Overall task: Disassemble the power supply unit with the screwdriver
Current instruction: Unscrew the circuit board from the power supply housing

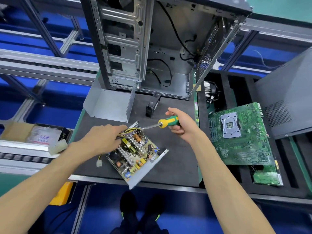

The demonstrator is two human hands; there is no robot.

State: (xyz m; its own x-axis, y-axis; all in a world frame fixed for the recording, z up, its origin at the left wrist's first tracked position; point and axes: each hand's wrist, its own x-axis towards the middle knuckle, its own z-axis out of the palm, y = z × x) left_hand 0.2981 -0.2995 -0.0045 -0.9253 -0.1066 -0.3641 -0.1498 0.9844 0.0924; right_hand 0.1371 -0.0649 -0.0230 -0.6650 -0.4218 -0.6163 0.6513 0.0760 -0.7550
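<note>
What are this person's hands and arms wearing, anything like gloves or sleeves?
Nothing shows on them. Both the left hand and the right hand are bare, without gloves, rings or a watch, and both forearms are uncovered as far as the picture shows. No sleeve edge appears.

Head camera looks steeply down, close over the work mat (177, 157).

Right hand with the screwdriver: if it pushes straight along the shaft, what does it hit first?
Probably the bundle of yellow and black wires at the far corner of the opened power supply's circuit board, beside the left hand. The right hand points the green and yellow screwdriver there; the tip's depth is unclear.
</note>
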